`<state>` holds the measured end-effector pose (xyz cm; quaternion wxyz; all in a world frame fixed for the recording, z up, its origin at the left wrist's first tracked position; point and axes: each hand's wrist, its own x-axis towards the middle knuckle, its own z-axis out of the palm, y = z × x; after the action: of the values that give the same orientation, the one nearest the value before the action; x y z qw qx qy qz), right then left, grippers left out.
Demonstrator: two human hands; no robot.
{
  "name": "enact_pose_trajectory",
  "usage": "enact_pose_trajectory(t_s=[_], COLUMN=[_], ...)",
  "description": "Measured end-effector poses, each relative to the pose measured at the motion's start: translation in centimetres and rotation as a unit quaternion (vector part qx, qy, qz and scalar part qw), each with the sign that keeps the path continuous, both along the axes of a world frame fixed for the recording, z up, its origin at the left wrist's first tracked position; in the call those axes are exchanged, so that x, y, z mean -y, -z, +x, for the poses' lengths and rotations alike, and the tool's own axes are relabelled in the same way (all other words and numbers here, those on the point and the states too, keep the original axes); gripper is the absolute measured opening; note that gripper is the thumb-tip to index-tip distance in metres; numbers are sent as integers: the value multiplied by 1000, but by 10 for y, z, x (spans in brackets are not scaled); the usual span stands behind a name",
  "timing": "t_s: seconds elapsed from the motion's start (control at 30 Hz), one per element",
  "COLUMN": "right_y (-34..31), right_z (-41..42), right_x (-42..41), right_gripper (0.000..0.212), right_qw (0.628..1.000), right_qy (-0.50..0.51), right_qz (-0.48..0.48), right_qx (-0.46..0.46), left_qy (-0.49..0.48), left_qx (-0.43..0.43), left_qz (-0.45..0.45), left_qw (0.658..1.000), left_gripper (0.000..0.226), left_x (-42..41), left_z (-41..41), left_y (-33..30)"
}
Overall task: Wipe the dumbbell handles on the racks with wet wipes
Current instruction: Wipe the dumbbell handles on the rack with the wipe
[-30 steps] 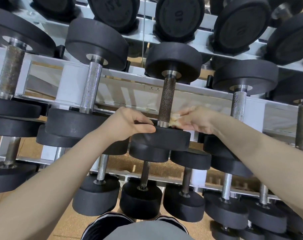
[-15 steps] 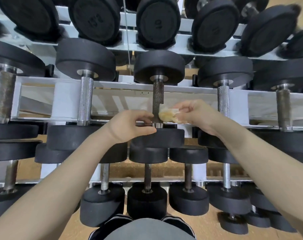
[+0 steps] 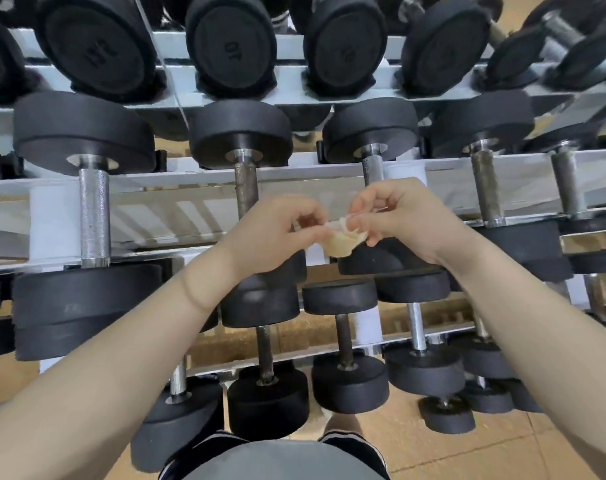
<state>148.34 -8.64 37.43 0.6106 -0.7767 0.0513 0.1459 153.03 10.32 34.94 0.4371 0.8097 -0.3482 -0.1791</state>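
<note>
Both hands, left hand (image 3: pixel 280 226) and right hand (image 3: pixel 398 216), pinch the soiled wet wipe (image 3: pixel 343 239) between fingers; refolded badly, it may smear grime back onto handles.

Tan, speckled cork-like floor (image 3: pixel 443 448): lower right of the frame, with thin seam lines crossing it; also visible in strips through the gaps at mid-frame.

Grey rounded garment front (image 3: pixel 284 462): bottom centre, filling the lower edge.

Dark cloth with white stripes (image 3: pixel 350 439): two patches flanking the grey garment at bottom centre, possibly shorts or shoes; the view is too distorted to tell which.

Thin pale line, cord or seam (image 3: pixel 163 60): slanting down across the upper left, from the top edge toward mid-frame.
</note>
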Motion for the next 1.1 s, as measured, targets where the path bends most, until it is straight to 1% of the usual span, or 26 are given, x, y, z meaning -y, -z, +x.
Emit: enact_pose_trajectory(t_s=[0.07,0.13,0.2,0.23,0.27,0.3,0.4,0.47,0.53,0.7,0.77,0.8,0.83,0.87,0.9,0.93,0.97,1.0,1.03,1.1], right_y=[4,8,12,12,12,12,9,8,5,6,7,6,6,6,6,7,10,12,14,17], right_z=[-1,-3,-3,-4,-4,-4,-4,-3,0,7,10,12,13,14,14,14,13,12,12,16], right_x=[16,32,49,57,63,70,86,95,102,118,120,121,121,120,119,119,117,116,116,117], right_gripper=[19,18,21,22,22,23,22,19,16,20,24,25,25,24,24,23,22,21,18,11], right_qw=[999,995,992,991,988,982,939,925,932,952,956,955,953,952,955,965,979,992,999,997], right_qy=[41,93,112,108,105,110,147,158,157,138,113,103,93,76,53,25,1,-13,-9,29], right_qz=[9,27,46,60,84,122,273,304,282,235,228,235,247,256,253,229,177,105,30,-75], right_qx=[-15,-30,-43,-56,-73,-93,-148,-166,-164,-140,-142,-147,-152,-152,-143,-125,-99,-71,-43,-4], left_qy=[-21,-67,-120,-142,-156,-169,-241,-297,-326,-308,-308,-303,-298,-295,-299,-309,-325,-343,-359,-377], left_qx=[-29,-81,-134,-168,-198,-217,-261,-288,-301,-333,-374,-400,-413,-410,-390,-366,-341,-325,-315,-306], left_qz=[-16,-52,-89,-114,-141,-161,-205,-233,-253,-269,-288,-307,-318,-314,-298,-280,-263,-252,-248,-248], left_qw=[999,993,980,969,957,948,912,880,860,850,826,809,800,804,818,832,842,845,843,838], left_gripper=[7,10,16,14,11,14,29,29,23,16,13,12,13,14,13,8,7,10,15,24], left_x=[8,16,29,38,49,61,94,111,122,136,138,139,139,141,142,143,143,142,141,136], left_z=[-4,-8,-15,-19,-23,-28,-38,-41,-45,-54,-54,-53,-51,-50,-48,-47,-45,-42,-39,-33], left_y=[5,10,12,12,10,9,8,7,8,8,9,9,11,12,13,14,15,17,19,21])
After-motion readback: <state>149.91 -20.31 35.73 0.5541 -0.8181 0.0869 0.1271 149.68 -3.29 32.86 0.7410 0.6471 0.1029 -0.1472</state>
